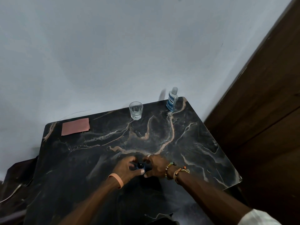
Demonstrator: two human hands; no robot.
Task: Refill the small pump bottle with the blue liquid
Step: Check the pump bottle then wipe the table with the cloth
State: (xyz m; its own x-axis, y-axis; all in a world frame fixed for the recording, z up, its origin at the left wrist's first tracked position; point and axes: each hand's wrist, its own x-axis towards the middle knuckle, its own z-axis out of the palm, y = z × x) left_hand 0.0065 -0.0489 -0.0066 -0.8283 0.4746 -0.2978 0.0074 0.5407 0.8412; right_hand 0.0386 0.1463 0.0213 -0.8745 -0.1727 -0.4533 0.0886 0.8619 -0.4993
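The small pump bottle point(140, 166) stands on the near middle part of the table point(203, 143), dark and mostly hidden between the 2 hands. The left hand point(127, 169) grasps it from one side, with the fingers curled and the thumb low on the body. The right hand point(156, 166) curls round it from the other side, with its fingertips near the top. I cannot tell if the pump head is tight or already loose, because the top is small and dark against the dark stone.

The bottle of blue liquid point(171, 100) stands with its cap on at the far right corner, well apart from the hands and close to the table edge. A glass point(136, 110) of clear liquid stands to its left, and a pink sheet point(75, 126) lies flat at the far left corner.

I judge that the step in hand is opening the top, and that no pouring has begun. 3 things could go wrong:

1. The small bottle is light and narrow, so a hard twist may tip it or make it slip.
2. The reach to the far corner passes near the glass, and a sleeve or wrist may knock it.
3. The neck is probably narrow, so a quick pour may spill on the stone, and the sheet is too far away to catch it.
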